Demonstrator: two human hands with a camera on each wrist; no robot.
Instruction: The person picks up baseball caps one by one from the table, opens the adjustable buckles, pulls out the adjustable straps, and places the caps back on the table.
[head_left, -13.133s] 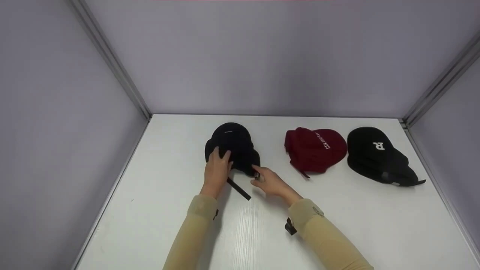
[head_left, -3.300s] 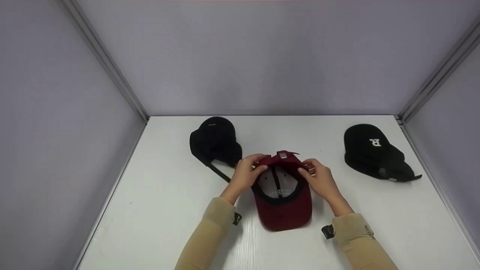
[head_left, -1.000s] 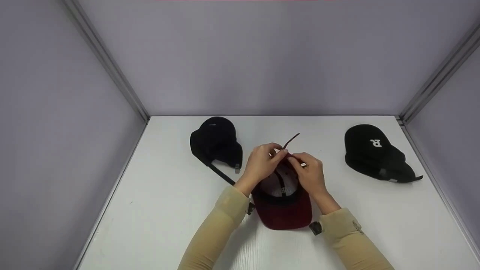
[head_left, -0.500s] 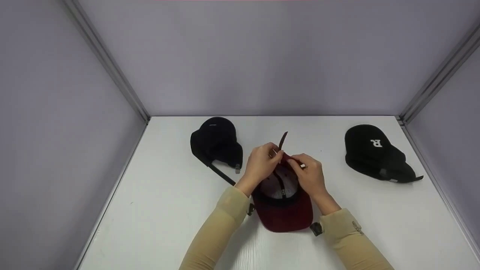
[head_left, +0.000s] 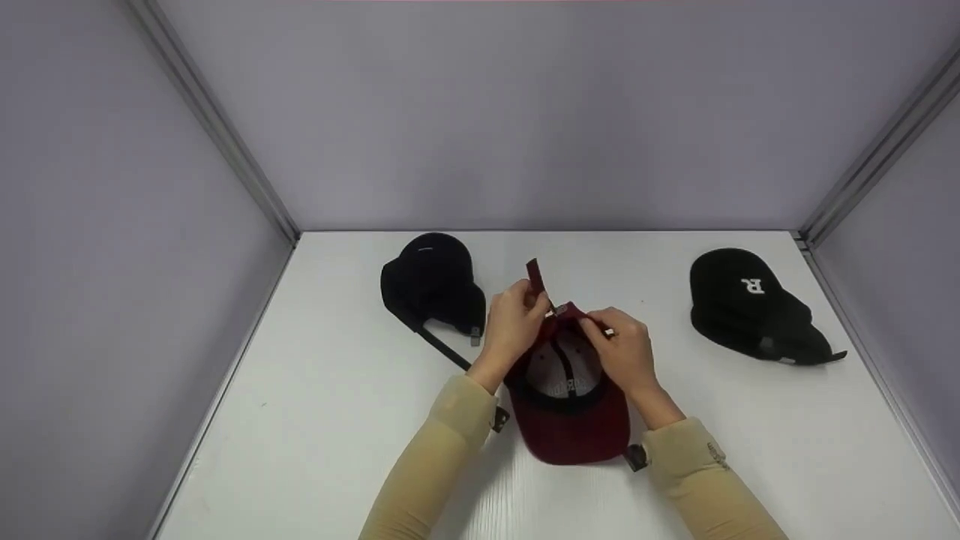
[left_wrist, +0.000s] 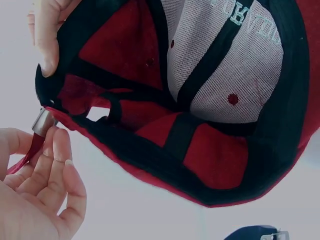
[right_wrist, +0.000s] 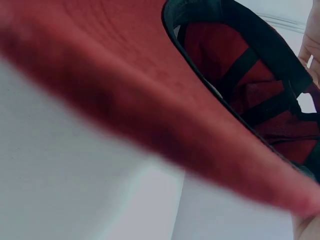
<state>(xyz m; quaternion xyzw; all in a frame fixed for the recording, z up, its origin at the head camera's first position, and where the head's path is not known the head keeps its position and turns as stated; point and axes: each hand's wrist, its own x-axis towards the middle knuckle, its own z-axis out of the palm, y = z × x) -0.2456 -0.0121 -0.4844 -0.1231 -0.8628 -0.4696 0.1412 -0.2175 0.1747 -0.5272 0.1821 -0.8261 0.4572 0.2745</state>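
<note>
Red brim (right_wrist: 150, 117) blurred in right wrist view, dark cap (left_wrist: 251, 234) cropped at left wrist view's bottom

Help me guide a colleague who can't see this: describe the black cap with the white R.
Follow the white table toward its far right corner. The black cap lies near there by itself. Its bold white R sets it apart from the held red cap and from the other black cap farther left, which shows only a thin pale mark.

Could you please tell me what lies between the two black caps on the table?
In the head view, going from the plain black cap to the R-marked black cap: the left hand, the red cap, the right hand, then bare white tabletop.
</note>
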